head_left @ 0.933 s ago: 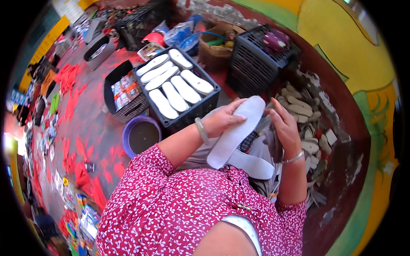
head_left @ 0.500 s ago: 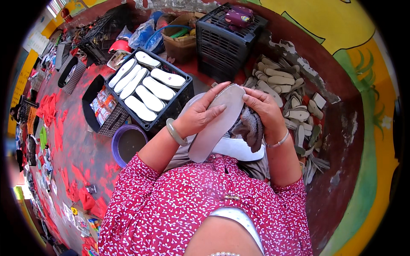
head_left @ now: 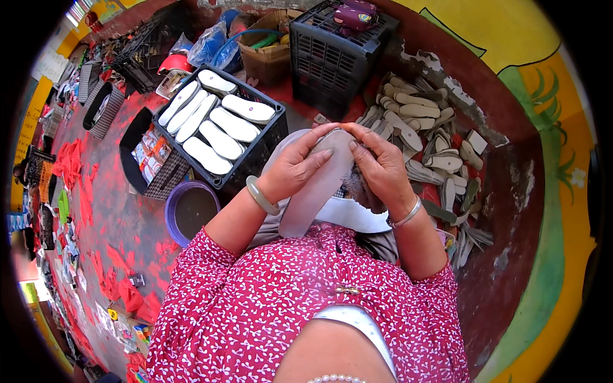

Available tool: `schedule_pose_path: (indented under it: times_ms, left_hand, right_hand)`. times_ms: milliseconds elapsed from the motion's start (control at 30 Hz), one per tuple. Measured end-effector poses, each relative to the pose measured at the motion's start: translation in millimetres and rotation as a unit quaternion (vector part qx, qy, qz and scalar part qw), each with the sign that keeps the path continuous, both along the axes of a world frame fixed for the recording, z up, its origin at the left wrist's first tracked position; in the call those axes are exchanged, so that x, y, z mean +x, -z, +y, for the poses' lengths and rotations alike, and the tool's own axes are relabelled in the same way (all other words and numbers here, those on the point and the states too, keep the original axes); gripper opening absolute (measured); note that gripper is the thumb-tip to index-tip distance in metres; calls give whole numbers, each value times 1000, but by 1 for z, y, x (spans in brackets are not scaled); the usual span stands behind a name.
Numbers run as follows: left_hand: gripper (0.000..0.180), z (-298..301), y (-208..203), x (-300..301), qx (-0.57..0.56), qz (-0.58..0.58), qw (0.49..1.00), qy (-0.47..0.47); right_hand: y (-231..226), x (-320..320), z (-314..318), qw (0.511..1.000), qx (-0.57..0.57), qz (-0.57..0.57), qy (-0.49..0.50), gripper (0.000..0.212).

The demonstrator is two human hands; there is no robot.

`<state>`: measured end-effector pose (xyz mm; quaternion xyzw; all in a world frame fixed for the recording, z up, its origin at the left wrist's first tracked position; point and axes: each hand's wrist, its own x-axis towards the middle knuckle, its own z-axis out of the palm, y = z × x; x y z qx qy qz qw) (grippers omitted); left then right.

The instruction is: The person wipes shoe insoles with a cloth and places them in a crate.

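Observation:
A pale shoe sole (head_left: 310, 203) is held slanting over my lap, its wide end up. My left hand (head_left: 295, 163) grips its left edge, thumb lying across the face. My right hand (head_left: 385, 167) pinches the upper right edge with the thumb on the face. A dark fuzzy cloth (head_left: 372, 190) hangs beneath my right palm, partly hidden by the hand. Under the sole, a white sole (head_left: 359, 218) lies across my lap. Ahead and to the left, several white soles (head_left: 234, 124) fill a dark plastic crate (head_left: 258, 155).
A purple-rimmed basin (head_left: 169, 217) of murky liquid stands left of my knees, near a woven basket (head_left: 167, 180) of packets. A heap of soles (head_left: 440, 161) lies on the right by the wall. Ahead, an upturned black crate (head_left: 325, 67) carries a purple bag (head_left: 355, 16).
Both hands have come closer together at the sole's upper end. My right hand has shifted left, and less of the cloth shows below it. The view has shifted slightly.

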<state>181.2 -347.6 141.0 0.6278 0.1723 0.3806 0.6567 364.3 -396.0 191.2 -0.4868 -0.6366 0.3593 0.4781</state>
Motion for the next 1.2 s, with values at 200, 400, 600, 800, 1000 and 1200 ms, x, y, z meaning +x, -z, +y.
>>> schedule_pose_path:
  times_ms: [200,400,600,800,1000,1200]
  left_hand:
    - [47,0,-2,-7,-24,-55,997,-47]
    - [47,-4,0,-11,5,-55,997,-56]
    - [47,-8,-1,-14,38,-37,997,-49]
    - [53,-6,-5,-8,64,-10,998,-21]
    - [72,-5,-8,-13,-166,-63,975,132]
    - [70,-12,-12,-12,-304,-89,933,174]
  right_hand:
    - [-8,-6,-16,998,-63,-25,10,43]
    - [-5,-24,-24,985,55,-150,73,35]
    - [-2,-24,-24,992,47,-91,80,27]
    - [-7,-15,-20,990,-89,102,41,24]
    - [-7,2,-12,952,-193,234,40,25]
    - [9,20,-1,912,-250,323,30,25]
